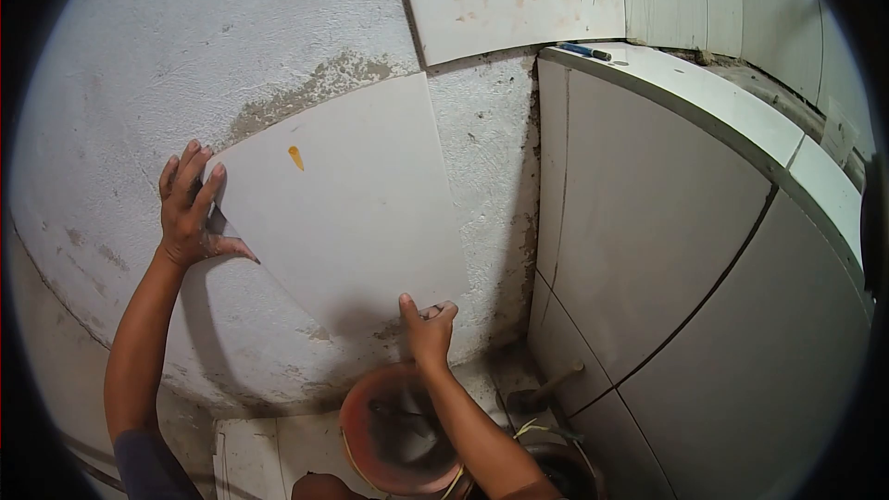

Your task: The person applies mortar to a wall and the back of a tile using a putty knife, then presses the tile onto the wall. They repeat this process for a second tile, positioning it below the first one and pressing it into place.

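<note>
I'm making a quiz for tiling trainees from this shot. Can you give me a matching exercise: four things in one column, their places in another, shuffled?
Things:
1. left hand
2. right hand
3. blue tool
4. orange bucket

Places:
A. lying on top of the tiled ledge
B. on the floor below the tile
C. at the tile's upper left corner
D. at the tile's lower edge

The tile is the large pale one held against the rough wall; the tiled ledge is at the right.

Pairs: 1-C, 2-D, 3-A, 4-B
</note>
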Tool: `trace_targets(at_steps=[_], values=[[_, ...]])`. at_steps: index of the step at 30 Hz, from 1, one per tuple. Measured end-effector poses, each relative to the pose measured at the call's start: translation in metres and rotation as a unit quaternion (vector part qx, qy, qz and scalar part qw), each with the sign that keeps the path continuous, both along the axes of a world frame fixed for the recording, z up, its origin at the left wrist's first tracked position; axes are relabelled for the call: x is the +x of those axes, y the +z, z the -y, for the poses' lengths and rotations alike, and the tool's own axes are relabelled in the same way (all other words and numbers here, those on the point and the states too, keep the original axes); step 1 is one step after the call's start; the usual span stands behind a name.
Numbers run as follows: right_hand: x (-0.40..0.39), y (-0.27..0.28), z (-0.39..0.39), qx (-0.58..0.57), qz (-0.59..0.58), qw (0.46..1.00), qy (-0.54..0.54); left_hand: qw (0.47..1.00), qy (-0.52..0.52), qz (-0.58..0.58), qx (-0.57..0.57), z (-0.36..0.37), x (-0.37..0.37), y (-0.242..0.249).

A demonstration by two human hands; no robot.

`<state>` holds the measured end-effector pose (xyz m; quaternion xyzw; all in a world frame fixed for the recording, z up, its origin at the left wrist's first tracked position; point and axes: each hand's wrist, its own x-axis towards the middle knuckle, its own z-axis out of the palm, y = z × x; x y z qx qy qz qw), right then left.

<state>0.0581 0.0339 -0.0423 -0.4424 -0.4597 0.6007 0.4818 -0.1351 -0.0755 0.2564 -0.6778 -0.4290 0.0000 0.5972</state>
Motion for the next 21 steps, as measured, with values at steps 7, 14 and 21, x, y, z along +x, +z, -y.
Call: trace_targets(at_steps=[7,14,21], values=[[0.001,0.003,0.001,0.009,0.005,1.0,-0.019,1.0,-0.004,-0.002,0.0,-0.001,-0.004,-0.001],[-0.004,-0.002,0.002,0.02,-0.01,0.999,-0.03,1.0,-0.007,-0.004,0.005,-0.002,-0.005,-0.001],[-0.007,-0.005,0.001,0.022,-0.015,0.999,-0.038,1.0,-0.011,-0.006,0.01,-0.003,-0.006,-0.003]])
